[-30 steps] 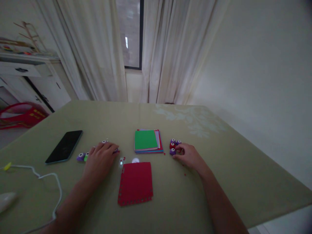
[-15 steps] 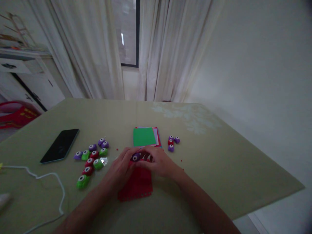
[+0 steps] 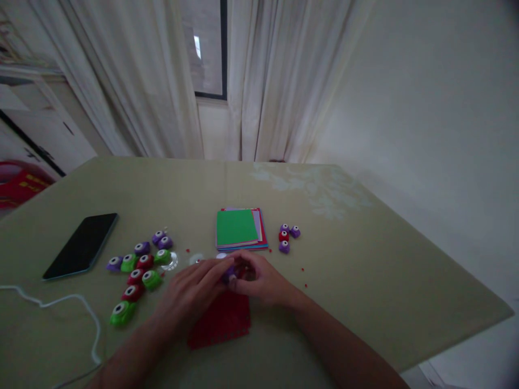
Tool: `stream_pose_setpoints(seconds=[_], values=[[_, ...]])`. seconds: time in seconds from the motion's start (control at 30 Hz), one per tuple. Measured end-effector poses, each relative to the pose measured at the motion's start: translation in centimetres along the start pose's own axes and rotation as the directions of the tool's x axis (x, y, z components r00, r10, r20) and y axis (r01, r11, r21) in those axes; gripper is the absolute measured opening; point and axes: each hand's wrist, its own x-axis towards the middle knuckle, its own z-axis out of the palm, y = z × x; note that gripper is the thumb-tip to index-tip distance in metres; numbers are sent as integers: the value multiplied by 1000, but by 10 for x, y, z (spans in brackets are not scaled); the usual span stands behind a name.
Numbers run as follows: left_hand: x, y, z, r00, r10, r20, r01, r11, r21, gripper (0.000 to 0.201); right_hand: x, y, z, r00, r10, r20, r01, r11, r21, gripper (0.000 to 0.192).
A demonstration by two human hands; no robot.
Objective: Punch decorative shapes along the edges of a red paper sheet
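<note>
Over the top part of a red sheet (image 3: 223, 320) with a torn, perforated lower edge, my two hands meet at a small purple one-eyed figure (image 3: 229, 274). My left hand (image 3: 198, 283) closes on it from the left, fingers bent across its top. From the right, my right hand (image 3: 261, 276) pinches it with thumb and fingertips. The fingers cover much of the figure, so its eye shows poorly. Just beyond the fingertips lies a stack of square coloured paper (image 3: 237, 227), green on top.
Left of my hands lies a group of green, red and purple one-eyed figures (image 3: 135, 276), with a clear plastic piece (image 3: 172, 262) beside it. Several similar figures (image 3: 284, 236) lie right. A dark tablet (image 3: 83, 244) and a white cable (image 3: 73, 297) are far left. Red scraps (image 3: 302, 269) dot the table.
The view has shifted slightly, so the table's things sit a little differently. My fingers have shifted around the purple figure, whose eye faced me more clearly before.
</note>
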Motion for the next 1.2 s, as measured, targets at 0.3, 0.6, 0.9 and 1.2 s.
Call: stream_pose_setpoints(seconds=[0.3,0.6,0.9,1.2], values=[[5,-17,-12,949,-288,127,251,937,242,43,-1,-15,-49,994,106,-18,-101,977,188,43],[7,-17,-5,923,-302,238,313,950,-7,30,0,-13,-58,989,145,-15,-138,962,235,36],[10,-17,-10,899,-376,223,418,888,-191,29,2,-12,-57,982,184,-37,-147,874,463,44],[14,-15,-14,889,-448,93,445,800,-403,35,6,-10,-56,963,237,-131,-168,903,395,49]])
